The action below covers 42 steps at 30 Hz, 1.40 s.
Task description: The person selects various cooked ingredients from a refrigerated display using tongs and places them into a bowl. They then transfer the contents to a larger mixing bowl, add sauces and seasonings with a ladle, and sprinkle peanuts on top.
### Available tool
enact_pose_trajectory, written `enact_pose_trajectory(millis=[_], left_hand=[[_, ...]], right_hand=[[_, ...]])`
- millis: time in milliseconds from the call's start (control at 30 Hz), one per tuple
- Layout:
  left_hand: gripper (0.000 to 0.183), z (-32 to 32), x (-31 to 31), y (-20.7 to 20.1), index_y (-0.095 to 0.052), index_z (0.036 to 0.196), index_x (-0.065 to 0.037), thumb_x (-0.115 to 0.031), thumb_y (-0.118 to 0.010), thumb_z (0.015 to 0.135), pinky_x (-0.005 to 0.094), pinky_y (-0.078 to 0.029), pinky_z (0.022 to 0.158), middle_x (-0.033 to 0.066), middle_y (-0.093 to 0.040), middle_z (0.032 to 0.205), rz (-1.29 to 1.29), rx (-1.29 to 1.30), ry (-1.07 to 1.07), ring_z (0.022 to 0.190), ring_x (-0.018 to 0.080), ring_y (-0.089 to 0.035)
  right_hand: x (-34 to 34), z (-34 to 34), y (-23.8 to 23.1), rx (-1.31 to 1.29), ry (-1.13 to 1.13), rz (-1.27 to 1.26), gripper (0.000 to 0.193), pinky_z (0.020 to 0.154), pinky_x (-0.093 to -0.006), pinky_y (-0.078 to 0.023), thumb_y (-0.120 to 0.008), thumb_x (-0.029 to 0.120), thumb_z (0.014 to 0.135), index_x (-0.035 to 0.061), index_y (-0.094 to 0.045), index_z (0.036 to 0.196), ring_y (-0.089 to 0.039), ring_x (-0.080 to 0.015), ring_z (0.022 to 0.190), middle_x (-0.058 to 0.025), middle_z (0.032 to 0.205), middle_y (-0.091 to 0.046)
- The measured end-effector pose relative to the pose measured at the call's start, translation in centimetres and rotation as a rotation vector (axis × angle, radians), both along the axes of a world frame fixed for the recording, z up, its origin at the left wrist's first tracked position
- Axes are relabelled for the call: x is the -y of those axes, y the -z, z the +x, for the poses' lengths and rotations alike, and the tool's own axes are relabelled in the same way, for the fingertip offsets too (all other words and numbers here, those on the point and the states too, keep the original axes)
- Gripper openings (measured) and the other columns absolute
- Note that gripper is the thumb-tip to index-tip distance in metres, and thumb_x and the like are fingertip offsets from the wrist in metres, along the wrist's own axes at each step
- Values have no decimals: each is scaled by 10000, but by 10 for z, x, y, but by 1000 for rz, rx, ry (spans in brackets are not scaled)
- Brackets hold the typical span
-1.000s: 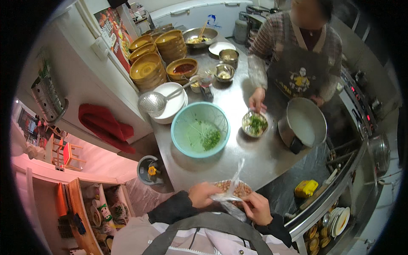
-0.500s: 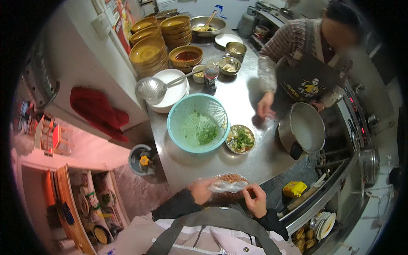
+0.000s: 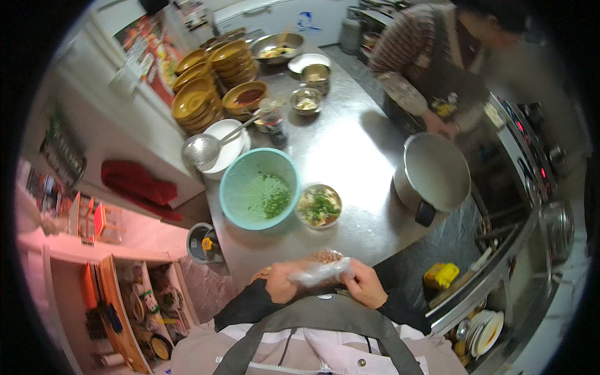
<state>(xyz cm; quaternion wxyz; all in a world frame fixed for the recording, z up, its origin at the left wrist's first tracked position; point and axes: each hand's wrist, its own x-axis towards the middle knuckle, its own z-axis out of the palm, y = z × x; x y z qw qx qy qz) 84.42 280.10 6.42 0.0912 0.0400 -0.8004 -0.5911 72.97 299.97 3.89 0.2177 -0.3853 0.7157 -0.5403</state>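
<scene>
Close to my body at the counter's near edge, my left hand [image 3: 280,285] and my right hand [image 3: 366,285] are closed on a clear plastic bag [image 3: 322,271]. The bag holds small reddish-brown pieces that look like peanuts. Its crumpled upper plastic stretches between my two hands, and the left one covers part of it. Beyond the bag stands a steel bowl [image 3: 320,227] topped with chopped green onion. To that bowl's left is a turquoise mesh basket [image 3: 223,190] with more chopped greens inside.
A large steel pot [image 3: 407,187] with a black handle stands at the counter's right edge, beside a co-worker [image 3: 431,69]. Stacked brown bowls [image 3: 190,103], white plates [image 3: 215,164], a skimmer [image 3: 201,150] and a dark bottle [image 3: 275,128] line the far left. A yellow jug [image 3: 441,275] sits low on the right.
My hands have shifted slightly on the bag, the left one moving leftward. The co-worker's hand has drawn back from over the counter to behind the pot. The whole view has turned a little.
</scene>
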Motion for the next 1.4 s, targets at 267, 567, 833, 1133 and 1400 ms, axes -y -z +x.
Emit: enact_pose_trajectory(millis=[267, 567, 833, 1133, 1400], left_hand=[[421, -35, -9, 1, -595, 926, 16, -334, -369, 990, 226, -381, 602, 14, -568, 743, 143, 47, 74, 665, 83, -479], [212, -136, -41, -30, -552, 836, 16, -127, -425, 928, 219, -377, 619, -6, -545, 752, 410, 78, 186, 692, 68, -470], [176, -297, -130, -45, -556, 853, 3, -83, -425, 934, 230, -406, 678, 12, -555, 788, 353, 86, 339, 755, 85, -492], [208, -522, -296, -23, -585, 1029, 15, -111, -449, 934, 268, -433, 710, 35, -592, 841, 259, 148, 111, 787, 103, -496], [154, -663, -318, -4, -546, 988, 6, -101, -456, 922, 254, -404, 714, 8, -535, 812, 396, 17, -28, 775, 98, -454]], right_hand=[[-29, -4, -41, 216, 256, -181, 197, 721, -294, -439, -466, 117, 939, -29, -577, 1012, -558, -197, 769, -117, 865, -590], [-62, -66, -91, 248, 532, -187, 284, 590, -247, -348, -439, 186, 973, 15, -491, 752, -390, -88, 634, 5, 672, -429], [-172, -224, -114, 317, 524, -66, 348, 532, -222, -317, -399, 248, 988, 61, -483, 708, -370, -61, 561, 36, 629, -411], [-331, -448, -68, 305, 456, -72, 271, 603, -240, -383, -410, 168, 967, 27, -506, 756, -469, -94, 660, -11, 714, -507], [-329, -603, -59, 196, 393, -40, 161, 753, -291, -456, -568, 161, 884, 11, -589, 940, -572, -190, 911, -122, 992, -602]])
